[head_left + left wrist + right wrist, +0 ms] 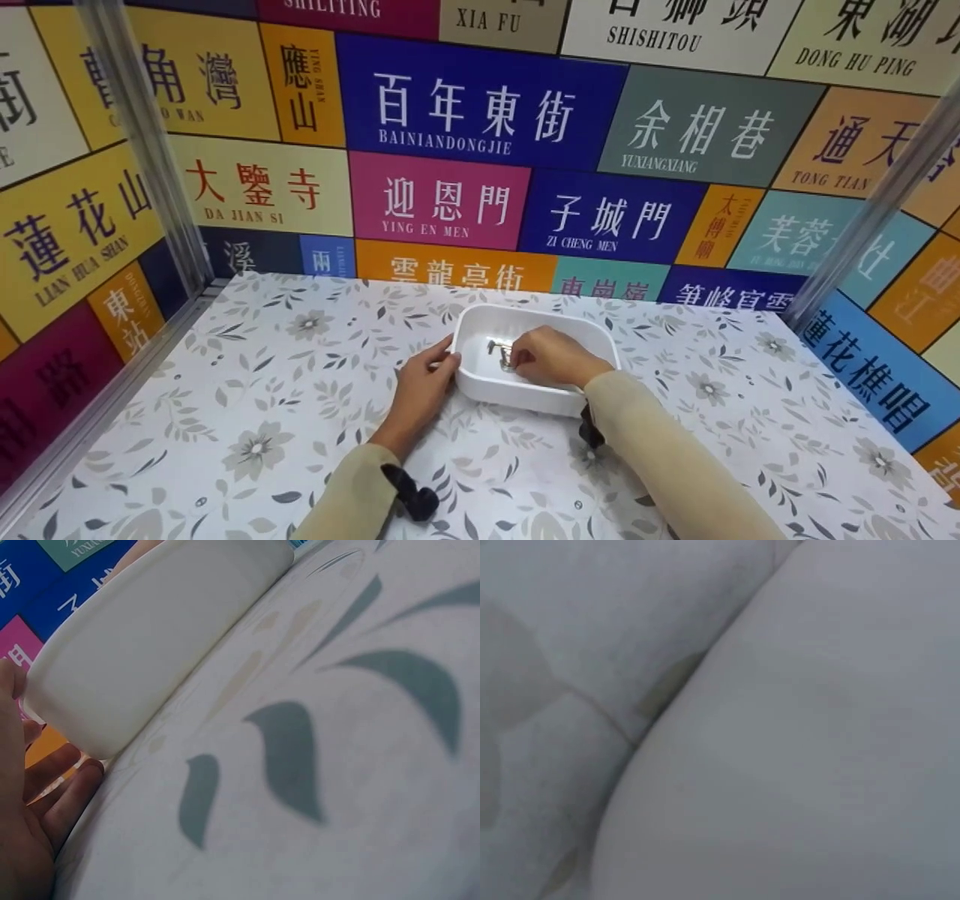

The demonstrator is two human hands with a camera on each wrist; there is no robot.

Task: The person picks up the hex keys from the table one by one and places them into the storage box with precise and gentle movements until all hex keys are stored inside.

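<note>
A white plastic tub (pixel 517 394) with rounded corners stands on the table. On its floor lie a few small brass-coloured metal pieces (pixel 495 348), too small to tell their kind. My left hand (pixel 424 382) holds the tub's left end, thumb and fingers at the wall; in the left wrist view this hand (pixel 37 787) shows at the rim with its lower fingers bent. Inside the tub, my right hand (pixel 551 355) has its fingers curled down and pinched at one of the metal pieces, partly hiding it. Only the tub's outer wall (pixel 795 750) fills the right wrist view.
The table (pixel 247 390) wears a white cover with grey leaves and flowers. Behind it rises a wall of coloured name panels (pixel 480 97), with metal posts (pixel 161 150) at the corners. Dark wrist cameras (pixel 411 495) sit on the beige sleeves.
</note>
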